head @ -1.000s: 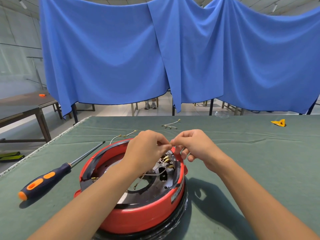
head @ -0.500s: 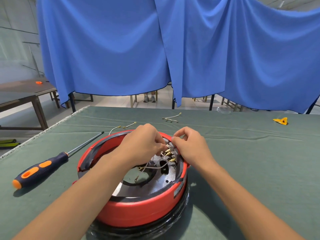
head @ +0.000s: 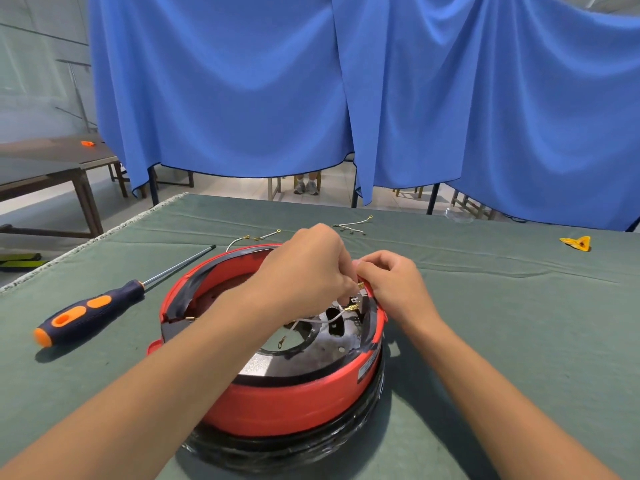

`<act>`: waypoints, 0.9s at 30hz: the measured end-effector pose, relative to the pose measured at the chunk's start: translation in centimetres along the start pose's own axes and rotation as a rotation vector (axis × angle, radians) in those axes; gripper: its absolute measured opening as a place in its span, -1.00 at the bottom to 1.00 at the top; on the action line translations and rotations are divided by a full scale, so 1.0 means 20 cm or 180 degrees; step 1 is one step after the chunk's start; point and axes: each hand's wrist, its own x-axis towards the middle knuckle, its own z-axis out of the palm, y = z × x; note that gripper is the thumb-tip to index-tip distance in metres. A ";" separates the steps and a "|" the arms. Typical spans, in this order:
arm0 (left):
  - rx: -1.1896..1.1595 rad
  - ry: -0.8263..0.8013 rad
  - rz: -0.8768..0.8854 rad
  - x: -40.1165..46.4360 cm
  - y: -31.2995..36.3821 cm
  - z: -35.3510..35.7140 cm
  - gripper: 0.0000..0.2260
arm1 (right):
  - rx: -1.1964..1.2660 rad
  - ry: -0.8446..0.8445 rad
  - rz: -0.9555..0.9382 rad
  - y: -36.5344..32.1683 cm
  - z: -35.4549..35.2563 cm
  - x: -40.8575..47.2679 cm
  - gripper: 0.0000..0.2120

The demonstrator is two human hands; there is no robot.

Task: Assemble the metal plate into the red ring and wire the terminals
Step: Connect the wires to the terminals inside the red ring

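Both hands working at the far right rim of the red ring (head: 287,407), near the front edge of the table (head: 519,341). Left hand (head: 304,271) curled over the terminals (head: 353,306), fingertips seemingly pinching a brass connector (actual contact hidden under the knuckles). Right hand (head: 391,282) curled too, thumb and forefinger pinched at the same spot just beside the rim; whether on the wire or a tab, cannot tell. Likely risks from here: connector slipping off its tab if pushed at an angle, tab bending under force, or the white wire (head: 322,319) snagging a finger and pulling loose a joint already made. Free ring lug (head: 281,341) dangling over the plate's centre hole, so liable to be forgotten or to touch bare metal. Plate (head: 277,365) shiny, seated low inside the ring, with dark cut-outs and a round central opening. Ring glossy red, black trim along its top edge, resting on a black base (head: 277,448). Spare wires (head: 351,226) toward the far edge, screwdriver (head: 90,306) at the left, well apart.
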 end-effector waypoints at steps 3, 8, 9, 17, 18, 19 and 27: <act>-0.0174 -0.0035 -0.0126 0.02 -0.03 0.03 -0.86 | 0.0020 0.0022 -0.0049 0.00 -0.01 0.00 -0.94; -0.0631 0.0104 -0.0369 0.04 -0.11 -0.01 -0.83 | -0.0311 0.0391 -0.0393 -0.02 -0.01 -0.03 -0.90; -0.0678 0.0083 -0.0406 0.05 -0.12 -0.02 -0.83 | -0.0384 0.0403 -0.0481 -0.04 -0.01 -0.04 -0.92; -0.1019 0.0106 -0.0426 0.07 -0.17 -0.06 -0.86 | 0.0016 0.0054 -0.0798 -0.10 0.01 -0.08 -0.83; -0.1073 0.0085 -0.0431 0.07 -0.17 -0.06 -0.86 | 0.0027 0.0052 -0.0823 -0.11 0.01 -0.08 -0.83; -0.1126 0.0059 -0.0441 0.06 -0.17 -0.06 -0.86 | 0.0047 0.0057 -0.0831 -0.11 0.01 -0.08 -0.83; -0.0688 0.0253 -0.0298 0.04 -0.14 -0.05 -0.91 | 0.0108 0.0103 -0.0572 -0.11 0.01 -0.08 -0.86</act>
